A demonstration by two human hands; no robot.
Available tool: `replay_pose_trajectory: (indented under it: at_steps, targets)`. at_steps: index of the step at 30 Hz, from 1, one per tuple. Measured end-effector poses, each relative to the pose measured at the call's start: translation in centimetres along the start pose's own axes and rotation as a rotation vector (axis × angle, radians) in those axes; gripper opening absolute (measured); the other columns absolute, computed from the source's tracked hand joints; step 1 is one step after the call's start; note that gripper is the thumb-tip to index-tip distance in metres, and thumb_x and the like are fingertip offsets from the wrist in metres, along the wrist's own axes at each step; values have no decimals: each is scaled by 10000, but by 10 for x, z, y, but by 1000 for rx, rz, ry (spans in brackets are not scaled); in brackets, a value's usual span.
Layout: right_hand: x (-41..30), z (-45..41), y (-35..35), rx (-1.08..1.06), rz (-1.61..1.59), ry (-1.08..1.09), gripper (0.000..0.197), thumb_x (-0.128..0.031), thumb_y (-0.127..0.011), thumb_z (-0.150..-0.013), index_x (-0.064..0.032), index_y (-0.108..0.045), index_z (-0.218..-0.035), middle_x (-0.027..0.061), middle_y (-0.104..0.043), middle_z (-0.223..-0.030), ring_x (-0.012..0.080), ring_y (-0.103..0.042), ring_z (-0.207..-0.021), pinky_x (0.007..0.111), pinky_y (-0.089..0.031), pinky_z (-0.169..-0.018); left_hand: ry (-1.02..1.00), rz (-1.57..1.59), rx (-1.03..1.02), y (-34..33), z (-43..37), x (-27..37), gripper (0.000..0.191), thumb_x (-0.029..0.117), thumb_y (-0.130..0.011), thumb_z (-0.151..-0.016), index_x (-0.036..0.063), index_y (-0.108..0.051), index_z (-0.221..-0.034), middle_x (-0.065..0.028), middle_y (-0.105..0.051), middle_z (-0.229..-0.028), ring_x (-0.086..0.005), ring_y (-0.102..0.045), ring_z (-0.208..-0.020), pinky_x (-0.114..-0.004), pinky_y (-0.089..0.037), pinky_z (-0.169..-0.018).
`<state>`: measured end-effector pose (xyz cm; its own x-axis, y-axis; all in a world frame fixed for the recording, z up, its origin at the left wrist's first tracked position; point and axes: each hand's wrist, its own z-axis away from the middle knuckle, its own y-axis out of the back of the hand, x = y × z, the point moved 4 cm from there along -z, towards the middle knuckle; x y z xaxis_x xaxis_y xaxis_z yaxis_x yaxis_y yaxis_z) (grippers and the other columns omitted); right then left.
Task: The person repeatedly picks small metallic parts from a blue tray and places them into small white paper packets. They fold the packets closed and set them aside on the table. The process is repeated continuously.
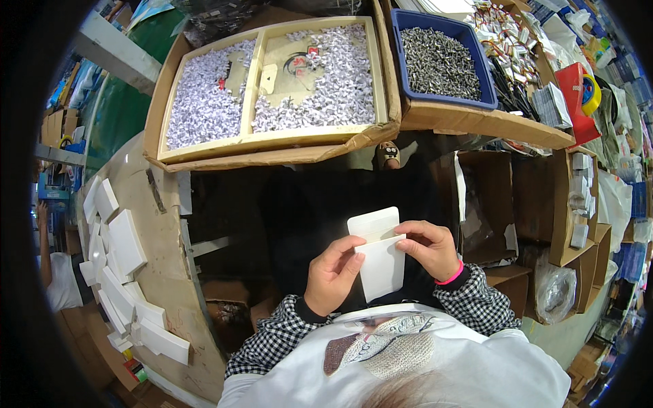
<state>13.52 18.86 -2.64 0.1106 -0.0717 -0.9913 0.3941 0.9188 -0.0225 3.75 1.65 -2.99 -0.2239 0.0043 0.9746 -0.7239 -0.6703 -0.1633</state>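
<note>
Above my lap I hold a small white cardboard box (382, 270) between both hands. Its top flap (375, 222) is raised and the mouth faces away from me. My left hand (334, 273) pinches the left corner of the mouth between thumb and fingers. At the opposite corner, my right hand (431, 250) grips the edge by the flap in the same way. What lies inside the box cannot be seen. A pink band (451, 275) circles my right wrist.
Ahead, a divided wooden tray (248, 81) holds many small whitish pieces. Right of it stands a blue bin (487, 97) of small metal parts. White boxes (127, 245) pile up on the left table (173, 285). Open cardboard cartons (484, 194) stand at right. Another person's arm (45, 245) shows far left.
</note>
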Motion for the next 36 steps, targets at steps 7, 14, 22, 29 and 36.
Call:
replay_pose_trajectory:
  at_steps: [7,14,22,29,36]
  targets:
    - [-6,-2,1,-25,-303,-30,208,-14,-665,-827,3,-574,-1013,94,-590,-1077,124,-585,-934,260,-491,-827,-21,98,-10,-10,-19,17,211,55,-587,-895,14,-541,-1097,-103,-625,-1007,-133,-606,-894,-254,-500,-786]
    - [-6,3,9,-52,-256,-185,419,-22,-667,-829,20,-493,-1208,87,-593,-1077,148,-591,-983,278,-486,-883,249,156,-143,-8,-30,19,385,23,-572,-890,-32,-448,-1250,-148,-595,-1130,-165,-596,-1018,-268,-488,-871]
    - [-10,2,12,-62,-20,22,180,-8,-649,-827,20,-583,-993,136,-581,-1111,167,-609,-931,284,-523,-815,79,82,-174,-9,-32,11,166,14,-578,-887,19,-573,-1053,-101,-601,-1089,-145,-590,-985,-258,-487,-865]
    - [-44,-8,22,-207,288,127,109,-88,-695,-792,-11,-625,-824,107,-658,-886,194,-634,-803,299,-504,-693,60,148,-207,-21,-27,19,129,-18,-604,-861,14,-573,-981,-92,-596,-1080,-136,-591,-971,-256,-493,-847]
    - [-71,-19,6,-366,519,378,213,-162,-725,-750,-84,-705,-947,40,-688,-873,204,-606,-698,287,-489,-648,103,122,-286,-28,-26,17,417,25,-695,-788,35,-447,-1124,-99,-557,-1069,-149,-571,-986,-272,-476,-855]
